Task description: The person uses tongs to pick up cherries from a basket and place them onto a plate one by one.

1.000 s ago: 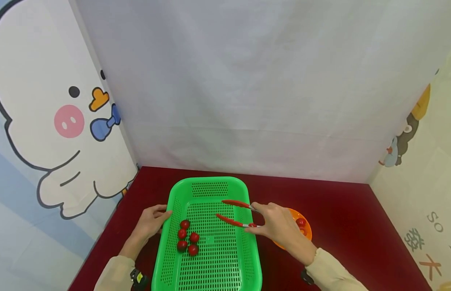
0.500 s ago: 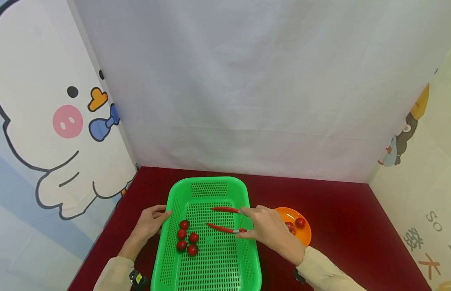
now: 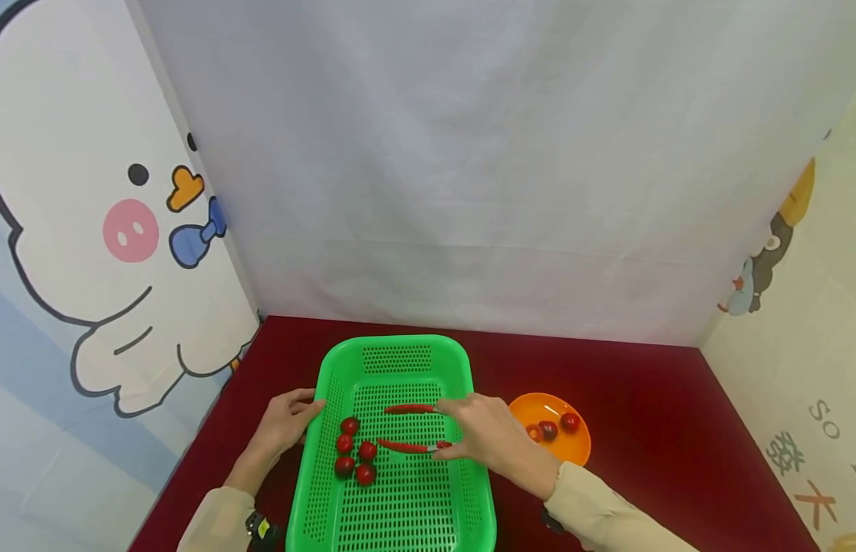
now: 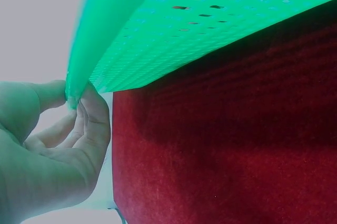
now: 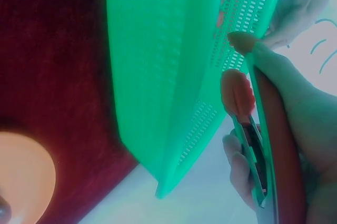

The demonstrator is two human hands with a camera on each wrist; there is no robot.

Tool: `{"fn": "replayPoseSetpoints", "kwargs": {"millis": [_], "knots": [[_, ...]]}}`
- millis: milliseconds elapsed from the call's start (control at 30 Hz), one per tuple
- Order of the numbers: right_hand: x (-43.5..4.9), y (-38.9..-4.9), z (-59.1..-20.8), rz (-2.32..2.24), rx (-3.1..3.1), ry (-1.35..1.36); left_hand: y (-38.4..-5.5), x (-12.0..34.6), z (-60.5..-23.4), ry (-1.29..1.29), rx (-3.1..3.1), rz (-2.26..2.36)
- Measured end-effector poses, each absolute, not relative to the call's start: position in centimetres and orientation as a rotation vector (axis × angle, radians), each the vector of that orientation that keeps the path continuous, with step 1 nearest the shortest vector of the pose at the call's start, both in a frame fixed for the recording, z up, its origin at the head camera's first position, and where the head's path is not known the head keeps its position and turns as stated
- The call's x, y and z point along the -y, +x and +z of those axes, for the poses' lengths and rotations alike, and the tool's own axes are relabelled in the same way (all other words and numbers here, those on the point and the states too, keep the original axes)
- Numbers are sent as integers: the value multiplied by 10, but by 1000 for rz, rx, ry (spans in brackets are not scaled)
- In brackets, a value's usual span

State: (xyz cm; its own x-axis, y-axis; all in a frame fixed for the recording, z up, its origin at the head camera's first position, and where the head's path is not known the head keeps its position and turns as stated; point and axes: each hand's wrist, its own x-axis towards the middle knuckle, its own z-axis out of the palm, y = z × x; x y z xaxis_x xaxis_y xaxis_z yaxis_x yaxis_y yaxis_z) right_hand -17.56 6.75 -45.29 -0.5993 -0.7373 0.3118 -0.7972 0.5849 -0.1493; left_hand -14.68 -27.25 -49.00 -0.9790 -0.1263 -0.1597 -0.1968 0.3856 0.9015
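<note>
Red-tipped tongs (image 3: 409, 409) sit in our right grip (image 3: 486, 429), which holds them, tips apart, over the green plastic basket (image 3: 407, 506). With our left grip (image 3: 284, 423) we pinch the basket's rim. Inside, five round red fruits (image 3: 367, 451) cluster toward its left side; others lie on the orange plate (image 3: 573, 448) upon the dark-red worktop (image 3: 649, 429).

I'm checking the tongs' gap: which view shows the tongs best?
The head view: the tongs show both red tips apart. The right wrist view shows them close but foreshortened; the left wrist view shows none.
</note>
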Motion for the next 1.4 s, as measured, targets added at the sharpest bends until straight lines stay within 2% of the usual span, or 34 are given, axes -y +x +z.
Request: {"fn": "replayPoseSetpoints", "kwargs": {"millis": [733, 1400], "knots": [[-41, -164, -461, 312, 2590, 1474, -148, 274, -494, -290, -2547, 1697], [-30, -156, -472, 137, 2593, 1511, -146, 273, -492, -288, -2538, 1712]]}}
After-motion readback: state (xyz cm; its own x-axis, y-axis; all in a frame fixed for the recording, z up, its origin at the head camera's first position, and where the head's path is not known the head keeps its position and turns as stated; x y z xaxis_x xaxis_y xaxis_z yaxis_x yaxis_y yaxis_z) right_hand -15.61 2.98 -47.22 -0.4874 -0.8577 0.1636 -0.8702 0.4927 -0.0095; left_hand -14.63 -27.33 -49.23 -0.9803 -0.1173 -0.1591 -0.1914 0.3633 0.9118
